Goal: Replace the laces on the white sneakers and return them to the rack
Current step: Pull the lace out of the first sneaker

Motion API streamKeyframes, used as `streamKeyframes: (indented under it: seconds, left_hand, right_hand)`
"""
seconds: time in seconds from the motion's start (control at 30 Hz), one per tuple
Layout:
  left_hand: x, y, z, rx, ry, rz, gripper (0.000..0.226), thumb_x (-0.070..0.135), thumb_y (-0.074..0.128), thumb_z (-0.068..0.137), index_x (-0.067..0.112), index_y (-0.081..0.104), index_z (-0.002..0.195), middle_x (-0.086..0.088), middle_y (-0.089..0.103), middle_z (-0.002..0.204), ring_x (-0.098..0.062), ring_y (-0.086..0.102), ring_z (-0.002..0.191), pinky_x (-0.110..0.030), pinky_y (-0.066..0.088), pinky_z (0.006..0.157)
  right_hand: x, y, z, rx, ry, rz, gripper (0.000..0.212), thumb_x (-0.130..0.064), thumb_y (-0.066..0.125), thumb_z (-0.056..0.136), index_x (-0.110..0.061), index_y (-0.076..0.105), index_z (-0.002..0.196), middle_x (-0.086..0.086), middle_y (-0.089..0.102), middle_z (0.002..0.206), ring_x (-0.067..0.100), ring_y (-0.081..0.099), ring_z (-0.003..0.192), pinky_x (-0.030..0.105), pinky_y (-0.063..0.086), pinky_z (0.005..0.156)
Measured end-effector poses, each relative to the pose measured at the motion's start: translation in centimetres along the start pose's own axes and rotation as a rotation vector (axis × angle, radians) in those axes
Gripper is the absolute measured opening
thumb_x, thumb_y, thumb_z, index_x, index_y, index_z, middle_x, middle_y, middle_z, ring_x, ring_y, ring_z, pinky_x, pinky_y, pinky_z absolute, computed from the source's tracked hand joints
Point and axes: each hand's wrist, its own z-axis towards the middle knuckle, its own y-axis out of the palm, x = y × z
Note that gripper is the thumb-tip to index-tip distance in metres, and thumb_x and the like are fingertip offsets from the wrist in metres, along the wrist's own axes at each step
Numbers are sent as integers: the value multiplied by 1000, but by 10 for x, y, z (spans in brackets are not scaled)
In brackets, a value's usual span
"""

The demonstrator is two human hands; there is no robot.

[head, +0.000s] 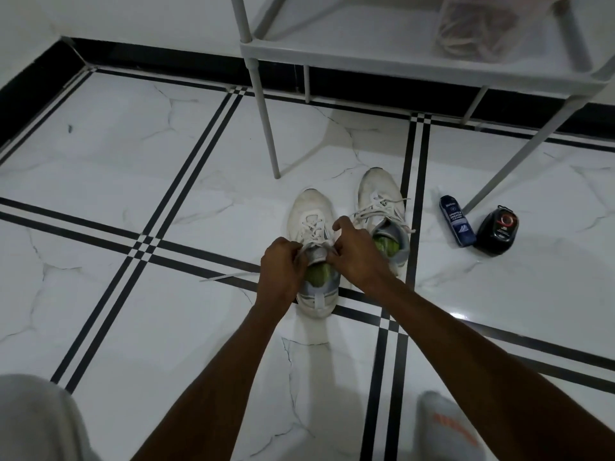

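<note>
Both hands, left hand (281, 261) and right hand (354, 247), pinch laces (312, 227) on the near sneaker (314, 247), just left of the second sneaker (382, 214).

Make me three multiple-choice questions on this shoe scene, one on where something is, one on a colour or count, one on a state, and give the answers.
1. Where is the blue bottle?
A. on the rack shelf
B. on the floor, right of the sneakers
C. inside a sneaker

2. What colour are the insoles?
A. green
B. red
C. black

3. What are the hands doing?
A. both resting on the floor
B. both pinching at the near sneaker's tongue and lace
C. lifting the black container

Answers: B, the bottle lies on the tile beside the black container. A, green shows in both shoe openings. B, the left hand and right hand have their fingers curled at the top of the near sneaker, while the far sneaker sits untouched.
</note>
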Motion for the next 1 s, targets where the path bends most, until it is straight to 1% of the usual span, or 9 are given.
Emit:
streamKeyframes:
  seconds: [0.13, 0.23, 0.37, 0.53, 0.67, 0.77, 0.87, 0.93, 1.0]
  left_hand:
    - [-20, -2, -1, 86, -61, -126, 13, 15, 68, 93, 9, 78, 98, -7, 75, 90, -21, 69, 77, -39, 56, 70]
    - [-19, -2, 1, 78, -141, -283, 14, 11, 67, 90, 9, 77, 99, -7, 75, 93, -22, 70, 82, -44, 60, 74]
    - [-20, -3, 0, 45, -147, -344, 18, 8, 73, 86, 8, 74, 105, -10, 72, 102, -23, 69, 89, -38, 60, 75]
    - [-12, -16, 6, -112, -351, -598, 27, 33, 80, 82, 13, 74, 100, -5, 73, 101, -21, 70, 95, -37, 61, 77]
    - [15, -31, 14, -271, -540, -770, 24, 36, 59, 97, 16, 71, 91, 4, 71, 89, -15, 63, 87, -31, 49, 76]
    - [5, -58, 26, -68, -810, -1218, 37, 45, 51, 95, 21, 51, 67, 6, 54, 67, -13, 46, 65, -31, 33, 64]
    - [-36, -84, 33, 183, -976, -1460, 48, 55, 46, 94, 19, 47, 62, 2, 48, 68, -13, 41, 58, -28, 31, 57]
    - [-54, -93, 30, 296, -1050, -1468, 48, 54, 39, 100, 19, 49, 68, 3, 45, 70, -11, 40, 56, -23, 32, 50]
    - [-60, -91, 30, 376, -1139, -1393, 40, 54, 42, 101, 18, 57, 91, 3, 53, 81, -9, 46, 62, -20, 38, 52]
  right_hand:
    - [13, 2, 5, 108, 220, 121, 35, -10, 86, 65, -6, 60, 88, 15, 68, 76, 25, 65, 67, 37, 53, 61]
    - [11, 3, 12, 45, 258, 152, 18, -14, 86, 69, -3, 72, 69, 16, 72, 69, 28, 68, 63, 38, 59, 65]
    - [1, 10, 9, -64, 158, 139, 12, -14, 80, 76, -10, 78, 87, 4, 76, 83, 15, 67, 74, 29, 55, 71]
    - [-20, 10, 6, -50, 288, 473, 14, -14, 77, 83, -11, 73, 96, 2, 73, 92, 12, 65, 84, 13, 51, 69]
    - [-35, -7, 11, -341, 421, 563, 24, -34, 63, 95, -12, 69, 99, 0, 69, 93, 12, 61, 83, 21, 44, 66]
    - [-29, -25, 25, -328, 541, 981, 26, -40, 61, 95, -21, 61, 77, -5, 58, 78, 9, 46, 67, 25, 33, 61]
    - [-20, -57, 41, -35, 672, 1387, 33, -42, 65, 91, -22, 54, 67, -5, 52, 70, 9, 38, 58, 24, 30, 57]
    - [-15, -72, 49, 142, 728, 1494, 28, -37, 62, 94, -17, 59, 76, -1, 54, 75, 11, 42, 61, 23, 35, 56]
    - [-13, -75, 56, 218, 714, 1350, 26, -33, 64, 95, -9, 64, 105, 4, 57, 85, 14, 51, 68, 26, 50, 59]
